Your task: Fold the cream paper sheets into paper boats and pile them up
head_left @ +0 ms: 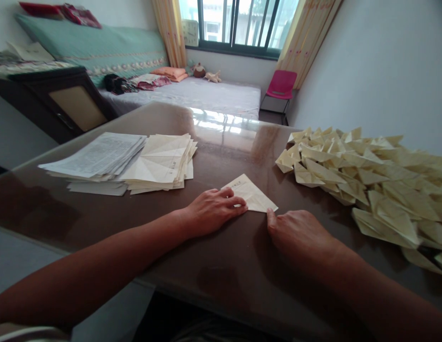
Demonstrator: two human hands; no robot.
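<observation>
A cream sheet of paper folded into a triangle [254, 195] lies flat on the table in front of me, with some print near its top edge. My left hand [217, 209] rests on its left part, fingers stretched out and lying flat. At the right corner, one fingertip of my right hand [301, 232] presses on the paper, while the other fingers are curled under and mostly hidden. Left of my hands is a stack of creased cream sheets [160, 159], beside a pile of printed paper [96, 154].
A large heap of folded paper pieces [377, 171] covers the table's right side. The brown table [221, 266] has a glossy top. Beyond it stand a bed [228, 95], a pink chair [281, 85] and a dark cabinet [71, 102] at the left.
</observation>
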